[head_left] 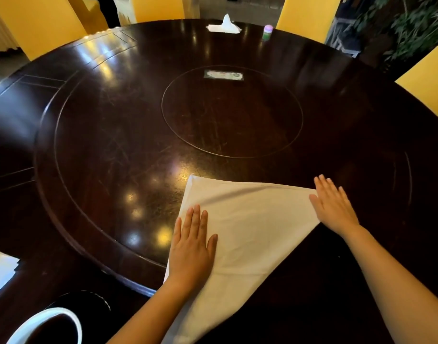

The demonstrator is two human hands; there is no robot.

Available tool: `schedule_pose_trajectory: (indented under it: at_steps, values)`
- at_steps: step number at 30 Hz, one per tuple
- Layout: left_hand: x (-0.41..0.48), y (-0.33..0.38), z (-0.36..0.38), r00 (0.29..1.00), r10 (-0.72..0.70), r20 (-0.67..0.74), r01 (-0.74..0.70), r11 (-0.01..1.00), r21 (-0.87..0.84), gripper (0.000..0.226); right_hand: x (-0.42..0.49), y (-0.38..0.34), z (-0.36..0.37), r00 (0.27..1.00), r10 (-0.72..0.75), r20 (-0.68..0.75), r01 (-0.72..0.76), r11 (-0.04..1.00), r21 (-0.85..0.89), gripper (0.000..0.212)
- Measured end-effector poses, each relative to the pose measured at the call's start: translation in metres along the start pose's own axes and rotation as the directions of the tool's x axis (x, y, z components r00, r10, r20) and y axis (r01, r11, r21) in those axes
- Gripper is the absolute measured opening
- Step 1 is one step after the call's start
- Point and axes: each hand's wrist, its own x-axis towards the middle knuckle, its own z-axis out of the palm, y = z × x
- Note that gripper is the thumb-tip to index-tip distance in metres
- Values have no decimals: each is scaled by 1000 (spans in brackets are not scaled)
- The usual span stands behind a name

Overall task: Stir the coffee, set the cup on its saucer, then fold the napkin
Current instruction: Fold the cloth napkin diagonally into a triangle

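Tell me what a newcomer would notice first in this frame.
The white napkin, folded into a triangle, stands out on the near edge of the dark round table. Both hands lie flat on it: the left hand on its left side, the right hand on its right corner. A white cup of dark coffee sits at the bottom left, partly out of frame.

bare dark table (138,135) beyond napkin (250,227), cup (46,326) near left, tissue box (224,27) far

No legible text; printed card (223,75) at table centre too blurred to read.
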Motion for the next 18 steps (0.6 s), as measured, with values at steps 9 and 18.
schedule_pose_trajectory:
  at_steps: [9,18]
  values:
    - [-27,24,-10,977,194,-83,-205,966,-154,57,-92,-134,20,825,-561,-67,559,828,-49,58]
    - [-130,-25,15,865,489,-112,-491,871,5,50,-115,-144,30,818,-572,65,573,820,9,65]
